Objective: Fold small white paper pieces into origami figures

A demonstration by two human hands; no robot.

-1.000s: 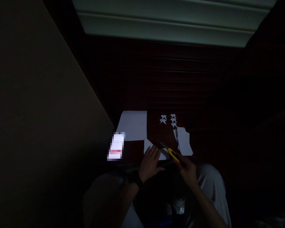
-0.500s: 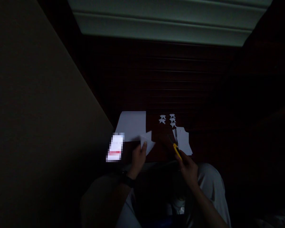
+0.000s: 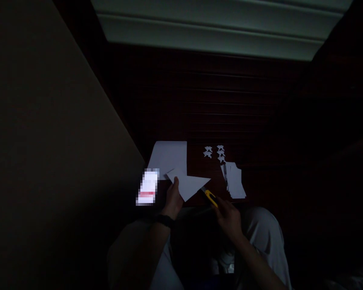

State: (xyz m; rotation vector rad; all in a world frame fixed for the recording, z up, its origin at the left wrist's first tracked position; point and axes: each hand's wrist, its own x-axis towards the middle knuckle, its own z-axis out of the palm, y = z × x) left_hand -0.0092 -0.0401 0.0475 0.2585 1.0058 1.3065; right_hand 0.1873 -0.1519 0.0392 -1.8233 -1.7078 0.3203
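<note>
"Where's the paper?"

"In your left hand (image 3: 174, 197), pinched with the thumb on top. The folded paper (image 3: 189, 185) juts out beyond those fingers, towards your right hand (image 3: 230, 217), which is wrapped round the yellow knife (image 3: 211, 198). Its blade meets the paper's near edge; I can't tell whether it's inside the fold."

"Which step, then?"

"You're probably cutting along a fold."

"And the next move?"

"It calls for a firm left pinch, those fingertips clear of the blade, and one even stroke."
</note>
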